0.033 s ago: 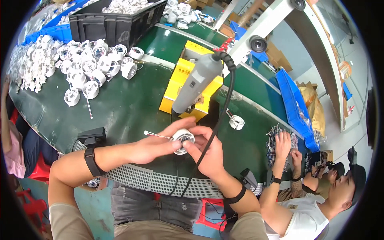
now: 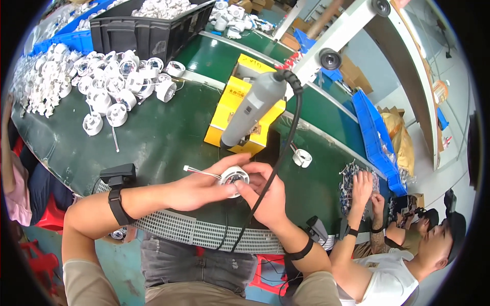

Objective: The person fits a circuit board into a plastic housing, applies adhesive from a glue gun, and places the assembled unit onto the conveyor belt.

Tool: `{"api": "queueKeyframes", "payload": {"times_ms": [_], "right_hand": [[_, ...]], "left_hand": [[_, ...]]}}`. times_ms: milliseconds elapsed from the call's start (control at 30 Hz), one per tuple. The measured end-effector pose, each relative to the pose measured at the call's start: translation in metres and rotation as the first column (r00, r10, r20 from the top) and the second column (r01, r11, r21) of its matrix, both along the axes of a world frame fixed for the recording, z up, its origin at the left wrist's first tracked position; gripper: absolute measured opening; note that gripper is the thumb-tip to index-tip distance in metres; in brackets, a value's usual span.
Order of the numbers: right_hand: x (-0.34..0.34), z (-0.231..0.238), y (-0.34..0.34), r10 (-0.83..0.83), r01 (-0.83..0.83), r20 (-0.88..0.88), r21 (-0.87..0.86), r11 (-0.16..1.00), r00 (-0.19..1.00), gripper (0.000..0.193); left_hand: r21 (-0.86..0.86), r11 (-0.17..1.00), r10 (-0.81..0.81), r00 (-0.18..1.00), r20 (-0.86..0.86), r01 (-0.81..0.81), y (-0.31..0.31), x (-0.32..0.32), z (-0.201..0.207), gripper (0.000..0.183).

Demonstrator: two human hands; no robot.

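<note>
Above the near part of the green table, both my hands are closed round a round white plastic housing [image 2: 227, 174] with an open centre and small dark parts inside. My left hand [image 2: 196, 192] grips its left and lower side, thumb along the rim. From the right, my right hand [image 2: 267, 198] pinches it, thumb pressed at the inner edge. Thin wires ending in a white connector [image 2: 187, 169] stick out to the left over my left hand. Just beyond my hands a grey electric screwdriver [image 2: 255, 104] hangs slanted, its tip hidden; its black cord passes in front of my right hand.
A yellow box [image 2: 218, 125] stands behind the screwdriver. Piled white housings [image 2: 125, 84] and small white parts [image 2: 43, 81] lie at the far left, before a black crate [image 2: 125, 38]. A single housing [image 2: 302, 158] lies to the right. A co-worker's hands [image 2: 362, 188] handle wired parts.
My left thumb has slid slightly right and nearer to me along the housing's lower rim. Both hands still hold the housing in nearly the same place.
</note>
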State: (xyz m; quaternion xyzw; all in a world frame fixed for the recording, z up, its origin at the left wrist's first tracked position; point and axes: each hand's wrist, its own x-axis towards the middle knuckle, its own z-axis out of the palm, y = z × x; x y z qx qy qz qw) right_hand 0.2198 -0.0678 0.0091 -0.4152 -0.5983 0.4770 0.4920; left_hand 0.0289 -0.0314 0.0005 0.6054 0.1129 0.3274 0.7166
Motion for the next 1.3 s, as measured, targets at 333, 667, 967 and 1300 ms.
{"api": "queueKeyframes", "payload": {"times_ms": [333,667,967,1300], "right_hand": [[-0.008,0.012,0.033,-0.442,0.203,0.299,0.585,0.785,0.846,0.047],[-0.068,0.061,0.08,-0.233,0.422,-0.436,0.411,0.808,0.87,0.054],[-0.06,0.061,0.108,-0.384,0.536,-0.397,0.414,0.735,0.833,0.041],[-0.055,0.052,0.112,-0.362,0.497,-0.347,0.501,0.708,0.865,0.036]], "left_hand": [[0.107,0.958,0.286,0.863,-0.415,-0.266,0.007,-0.005,0.0,0.037],[0.013,0.914,0.373,0.829,-0.417,-0.405,0.02,-0.006,-0.012,0.032],[0.007,0.914,0.355,0.789,-0.502,-0.407,0.024,-0.008,-0.006,0.032],[0.02,0.921,0.342,0.784,-0.518,-0.388,0.023,-0.009,-0.001,0.034]]}}
